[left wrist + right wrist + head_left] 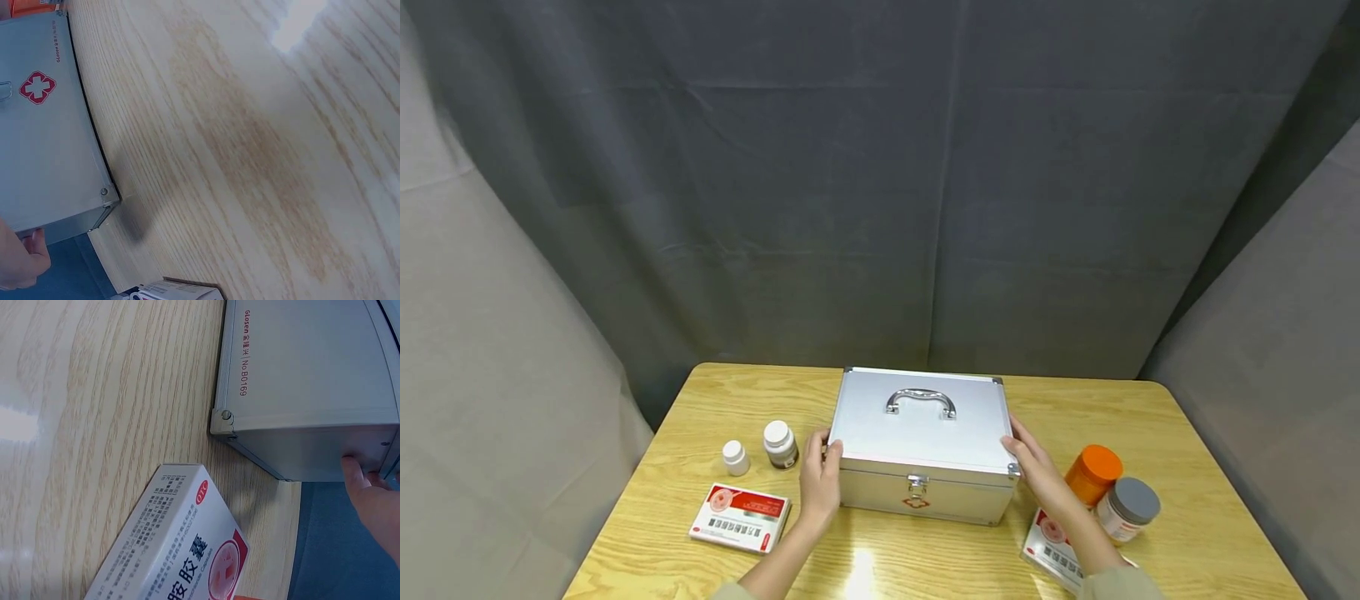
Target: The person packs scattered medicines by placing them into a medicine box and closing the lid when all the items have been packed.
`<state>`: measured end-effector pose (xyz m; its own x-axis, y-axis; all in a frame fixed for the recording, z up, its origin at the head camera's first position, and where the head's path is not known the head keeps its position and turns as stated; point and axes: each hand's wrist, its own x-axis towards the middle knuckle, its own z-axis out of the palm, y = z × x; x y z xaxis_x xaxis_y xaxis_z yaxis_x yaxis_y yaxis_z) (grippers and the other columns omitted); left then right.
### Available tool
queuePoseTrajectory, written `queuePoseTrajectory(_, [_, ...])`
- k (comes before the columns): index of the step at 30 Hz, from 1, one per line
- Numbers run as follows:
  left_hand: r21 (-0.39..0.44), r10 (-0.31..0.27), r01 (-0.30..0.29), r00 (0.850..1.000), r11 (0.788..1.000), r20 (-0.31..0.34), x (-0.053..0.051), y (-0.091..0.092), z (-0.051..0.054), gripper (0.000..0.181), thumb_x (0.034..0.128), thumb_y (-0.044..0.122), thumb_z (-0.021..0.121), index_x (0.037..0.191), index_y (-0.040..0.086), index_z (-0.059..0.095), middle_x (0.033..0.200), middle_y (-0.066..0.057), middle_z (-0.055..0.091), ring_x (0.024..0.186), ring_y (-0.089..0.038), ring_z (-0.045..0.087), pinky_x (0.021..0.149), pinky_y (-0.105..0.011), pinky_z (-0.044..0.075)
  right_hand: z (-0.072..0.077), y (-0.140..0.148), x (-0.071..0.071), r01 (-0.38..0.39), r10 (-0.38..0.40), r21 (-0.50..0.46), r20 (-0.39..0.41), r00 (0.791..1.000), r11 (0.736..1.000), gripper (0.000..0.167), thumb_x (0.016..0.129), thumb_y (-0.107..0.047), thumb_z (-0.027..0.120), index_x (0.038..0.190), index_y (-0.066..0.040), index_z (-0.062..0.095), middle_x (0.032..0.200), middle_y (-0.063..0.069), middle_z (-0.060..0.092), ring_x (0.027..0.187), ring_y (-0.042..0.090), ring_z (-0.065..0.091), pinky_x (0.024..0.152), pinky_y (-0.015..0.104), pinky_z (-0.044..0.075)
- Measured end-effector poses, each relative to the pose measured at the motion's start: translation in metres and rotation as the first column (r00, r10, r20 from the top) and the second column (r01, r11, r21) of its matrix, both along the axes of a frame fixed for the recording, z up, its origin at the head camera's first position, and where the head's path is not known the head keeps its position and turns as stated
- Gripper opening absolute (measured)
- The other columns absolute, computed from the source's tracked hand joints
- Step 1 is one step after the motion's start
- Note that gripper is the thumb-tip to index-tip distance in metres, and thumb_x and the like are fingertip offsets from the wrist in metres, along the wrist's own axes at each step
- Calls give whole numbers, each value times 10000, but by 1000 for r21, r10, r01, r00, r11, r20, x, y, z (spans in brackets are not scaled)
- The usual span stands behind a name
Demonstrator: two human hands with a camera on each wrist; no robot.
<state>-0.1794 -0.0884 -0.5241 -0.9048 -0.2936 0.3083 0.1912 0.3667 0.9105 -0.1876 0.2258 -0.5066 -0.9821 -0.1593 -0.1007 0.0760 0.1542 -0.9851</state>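
Gripping the silver case (pixel 922 442) by both ends, fingers (pixel 357 481) partly curled; cartons (pixel 740 518) and bottles (pixel 781 446) flank it.

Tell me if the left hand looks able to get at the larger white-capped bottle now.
Likely yes: the left hand touches the silver case, but the larger white-capped bottle stands close beside that hand, with nothing visible in between.

The person wears a top whose left sleeve (pixel 727 592) and right sleeve (pixel 1122 584) are pale grey-green, plain and rounded over the arm; the weave is too small to tell. Below the cuffs, the left forearm (pixel 784 557) and right forearm (pixel 1081 532) are slim and bare. The left hand (pixel 820 483) and right hand (pixel 1032 462) are bare too, with slender fingers (pixel 355 476).
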Motion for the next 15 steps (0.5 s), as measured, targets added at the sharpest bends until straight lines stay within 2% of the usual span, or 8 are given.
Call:
queuePoseTrajectory(8, [-17,-14,14,999,1000,-34,1,-2,-2,220,898,168,495,1031,11,574,975,-98,550,876,-194,499,708,-282,431,-2,0,0,10,-10,4,6,1000,1000,636,962,-343,366,1479,-118,70,1518,170,30,1359,401,75,1023,600,156])
queuePoseTrajectory(15, [-9,-68,68,998,998,5,1,-7,0,258,914,191,492,1073,-1,559,1009,-120,550,878,-215,517,722,-286,446,3,-2,1,13,-13,13,13,1000,1000,641,965,-353,356,1476,-98,66,1516,179,34,1370,365,56,1057,557,136])
